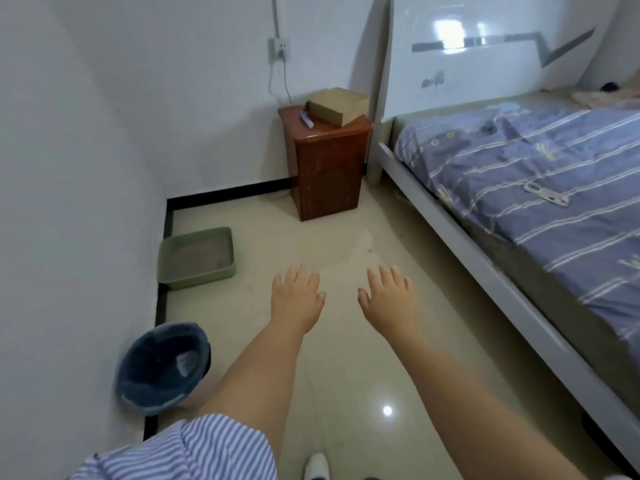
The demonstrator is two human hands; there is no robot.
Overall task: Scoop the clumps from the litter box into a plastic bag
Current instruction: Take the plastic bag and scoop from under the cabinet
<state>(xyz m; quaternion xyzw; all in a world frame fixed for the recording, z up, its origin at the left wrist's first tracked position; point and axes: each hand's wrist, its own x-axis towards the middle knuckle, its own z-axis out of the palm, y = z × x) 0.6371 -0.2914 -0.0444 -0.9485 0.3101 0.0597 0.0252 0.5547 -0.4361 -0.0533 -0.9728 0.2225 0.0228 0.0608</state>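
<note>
Although the task is to scoop clumps, nothing appears to have been started: the green litter box (pixel 196 258) is seen at the middle left of the frame, set on the pale floor (pixel 346 358) against the white wall, with grey litter lying flat inside and no clumps that can be told apart at this range. No scoop is visible anywhere. A plastic bag (pixel 162 367) is seen lining a small bin at the lower left, near the wall and well apart from the box; it may be judged the likely place for the clumps. Both hands are held out at the centre of the frame with fingers straight and spread, palms down, holding nothing: the left hand (pixel 297 295) nearer the box, the right hand (pixel 389 298) beside it. Farther out, a brown bedside cabinet (pixel 327 168) stands at upper centre, and a bed (pixel 536 188) with striped blue bedding fills the right side.
</note>
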